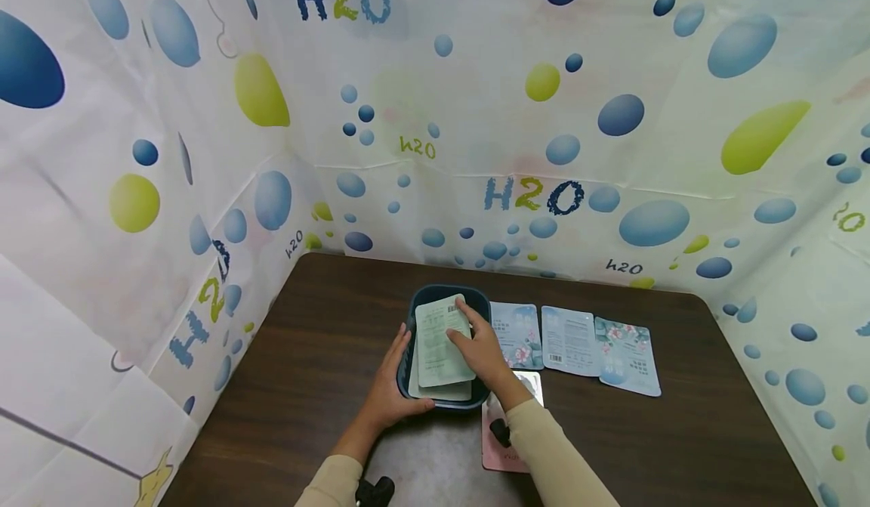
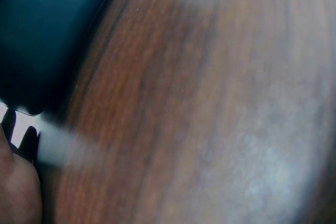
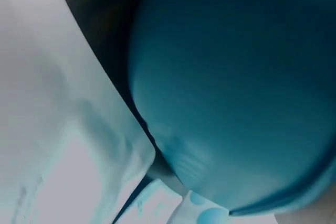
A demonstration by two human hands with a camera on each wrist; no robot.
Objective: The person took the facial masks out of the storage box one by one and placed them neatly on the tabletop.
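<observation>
A dark blue plastic bin point(image 1: 445, 403) stands on the table with pale green sheet-mask packets inside. My left hand point(image 1: 393, 395) holds the bin at its near left corner, fingers along the left side and thumb at the front rim. My right hand point(image 1: 484, 348) grips the top pale green packet point(image 1: 438, 348) by its right edge, thumb over its printed face. Under it, another packet point(image 1: 442, 391) shows only its near edge. The bin's outer wall point(image 2: 47, 30) fills the upper left of the left wrist view. In the right wrist view, the bin point(image 3: 236, 87) looms large.
Right of the bin, three light blue floral packets point(image 1: 516, 333), point(image 1: 569, 341), point(image 1: 627, 356) lie in a row. A pink packet point(image 1: 501, 446) lies partly under my right forearm. The brown wooden table point(image 1: 326, 318) meets a patterned curtain point(image 1: 476, 114) at the back and sides.
</observation>
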